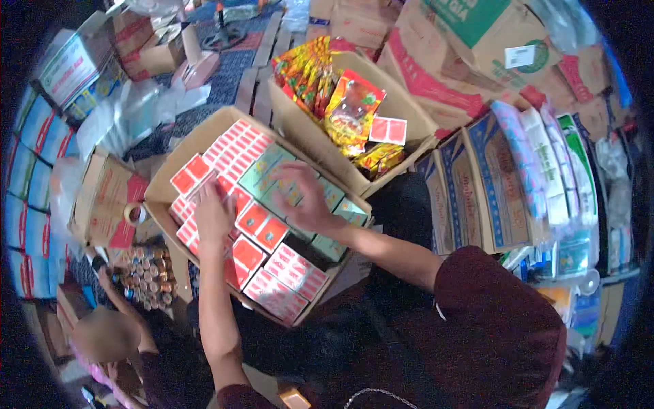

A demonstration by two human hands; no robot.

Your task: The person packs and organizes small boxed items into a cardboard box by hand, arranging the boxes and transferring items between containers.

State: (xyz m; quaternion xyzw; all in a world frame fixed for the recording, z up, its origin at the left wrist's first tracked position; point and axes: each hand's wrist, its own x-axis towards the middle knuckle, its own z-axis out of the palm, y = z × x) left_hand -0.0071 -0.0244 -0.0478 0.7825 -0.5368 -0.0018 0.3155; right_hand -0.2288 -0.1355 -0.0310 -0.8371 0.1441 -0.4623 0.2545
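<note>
An open cardboard box stands in front of me, packed with rows of small red-and-white boxes and pale green boxes. My left hand lies on the red-and-white boxes at the left, fingers stretched out over their tops. Above the green boxes is my right hand, slightly blurred, its fingers apart and nothing between them. Whether its fingertips touch the boxes I cannot tell. Between the hands, orange-red boxes lie with their broad faces up. A dark gap shows near the right wrist.
Behind stands a second open carton with yellow-and-red packets and a red-and-white box. Upright cartons flank my right side. At lower left, another person reaches towards several small jars or cans. A tape roll hangs by a carton.
</note>
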